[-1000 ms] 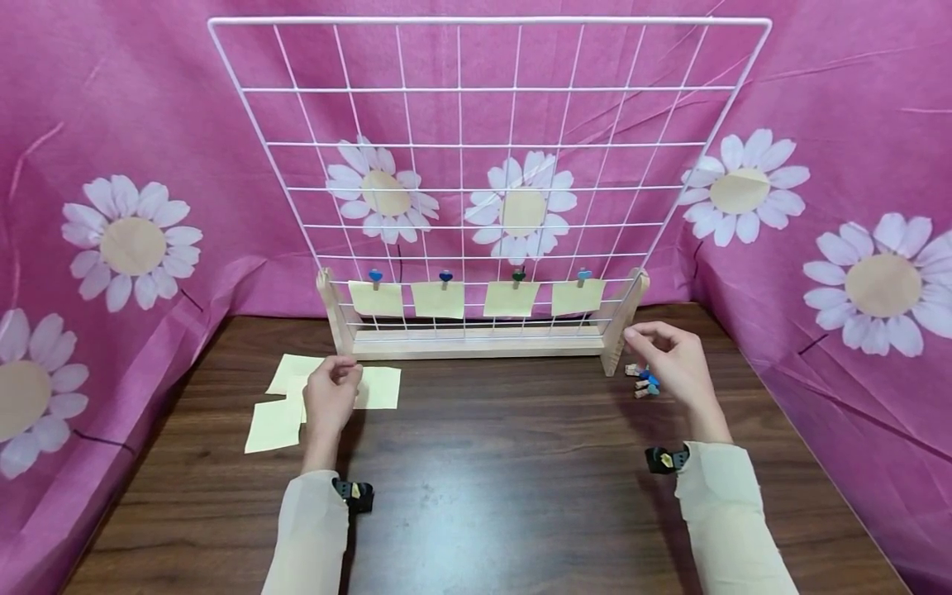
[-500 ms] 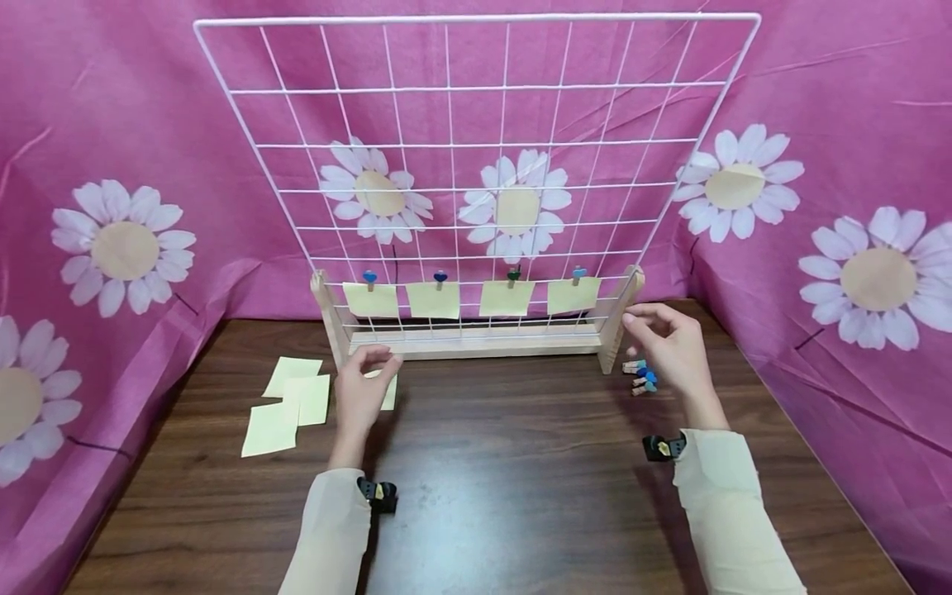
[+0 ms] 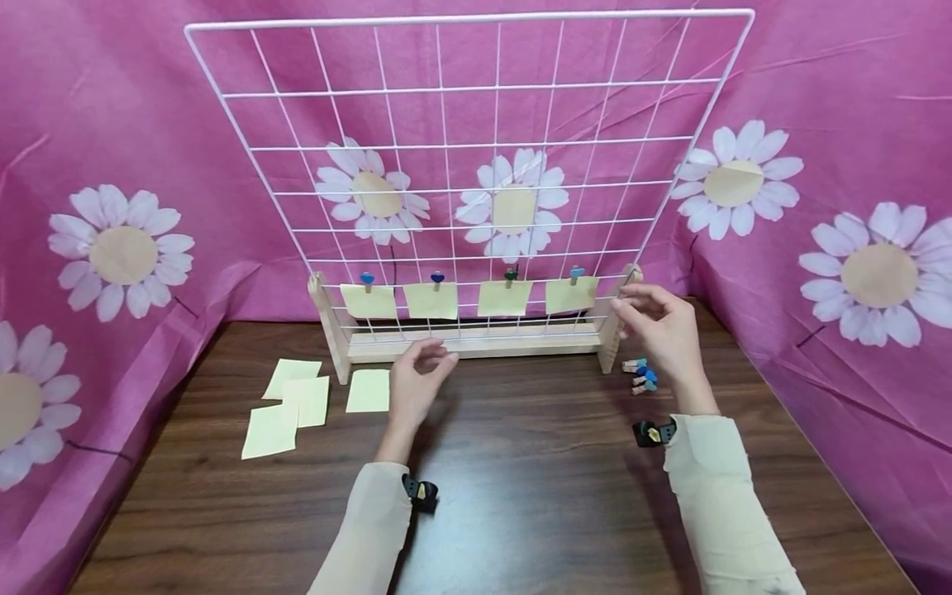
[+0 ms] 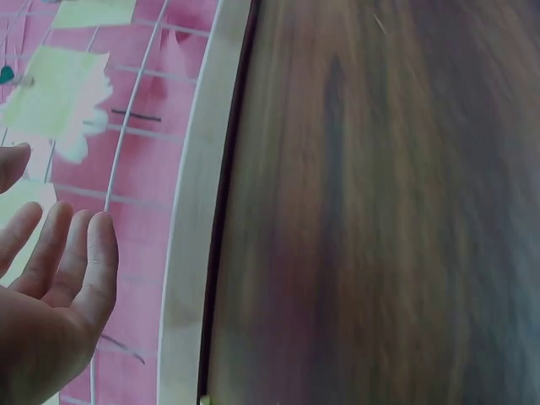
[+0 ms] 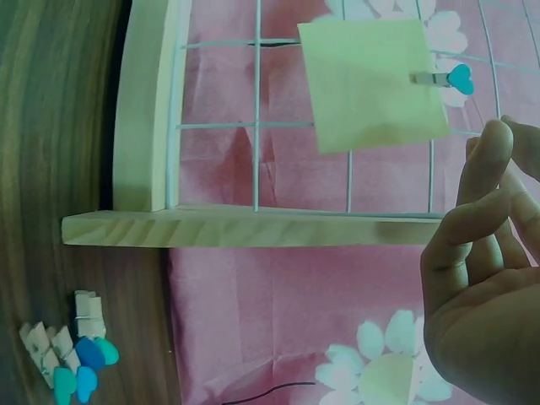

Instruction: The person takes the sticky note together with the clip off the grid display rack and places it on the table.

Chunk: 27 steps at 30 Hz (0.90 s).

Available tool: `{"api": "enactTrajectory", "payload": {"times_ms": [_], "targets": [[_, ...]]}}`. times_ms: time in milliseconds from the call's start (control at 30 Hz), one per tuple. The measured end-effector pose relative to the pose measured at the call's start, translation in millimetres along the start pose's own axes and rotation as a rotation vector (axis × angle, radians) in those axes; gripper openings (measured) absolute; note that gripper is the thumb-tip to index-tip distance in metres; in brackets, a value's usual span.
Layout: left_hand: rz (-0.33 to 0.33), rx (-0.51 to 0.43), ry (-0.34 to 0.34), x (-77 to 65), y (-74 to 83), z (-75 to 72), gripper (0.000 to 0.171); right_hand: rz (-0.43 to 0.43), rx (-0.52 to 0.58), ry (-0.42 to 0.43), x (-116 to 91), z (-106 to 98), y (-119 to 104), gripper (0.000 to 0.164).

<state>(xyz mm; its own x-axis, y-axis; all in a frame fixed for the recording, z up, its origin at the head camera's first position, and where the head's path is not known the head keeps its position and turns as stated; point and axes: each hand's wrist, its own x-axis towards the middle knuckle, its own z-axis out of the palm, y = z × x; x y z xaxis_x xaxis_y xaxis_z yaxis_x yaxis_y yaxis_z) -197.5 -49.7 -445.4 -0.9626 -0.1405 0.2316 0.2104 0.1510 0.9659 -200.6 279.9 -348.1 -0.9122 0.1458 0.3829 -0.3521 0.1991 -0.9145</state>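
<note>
My left hand is in front of the rack's wooden base, fingers loosely bent and holding nothing. In the left wrist view, its fingers show apart from the thumb. My right hand hovers by the right wooden post, fingers bent, thumb near the index finger; nothing shows between them. Several yellow sticky notes hang in a row on the white wire grid, each under a small heart clothespin. The rightmost note has a light blue heart clothespin and is nearest my right hand.
Loose sticky notes lie at the left of the brown table, with another single note beside my left hand. Several loose clothespins lie below my right hand. A pink flowered cloth surrounds the table.
My left hand has moved right, from over the loose notes to in front of the rack base, uncovering the notes. My right hand has risen slightly beside the right post.
</note>
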Motion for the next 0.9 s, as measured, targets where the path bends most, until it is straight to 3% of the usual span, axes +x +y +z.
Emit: {"api": "enactTrajectory", "payload": {"times_ms": [367, 533, 633, 900], "targets": [[-0.007, -0.095, -0.057, 1.7, 12.8, 19.8, 0.040, -0.033, -0.106, -0.047, 14.4, 1.1, 12.4, 0.025], [-0.037, -0.100, -0.064, 5.3, 17.3, 27.0, 0.045, -0.034, -0.112, -0.072, 13.2, 8.8, -6.5, 0.030], [-0.054, -0.098, -0.073, 3.8, 27.7, 28.6, 0.044, -0.032, -0.115, -0.078, 10.2, 13.0, -17.9, 0.030], [-0.051, -0.127, -0.079, 7.6, 20.2, 32.8, 0.047, -0.030, -0.196, -0.077, 18.1, 13.1, -5.9, 0.029]]}}
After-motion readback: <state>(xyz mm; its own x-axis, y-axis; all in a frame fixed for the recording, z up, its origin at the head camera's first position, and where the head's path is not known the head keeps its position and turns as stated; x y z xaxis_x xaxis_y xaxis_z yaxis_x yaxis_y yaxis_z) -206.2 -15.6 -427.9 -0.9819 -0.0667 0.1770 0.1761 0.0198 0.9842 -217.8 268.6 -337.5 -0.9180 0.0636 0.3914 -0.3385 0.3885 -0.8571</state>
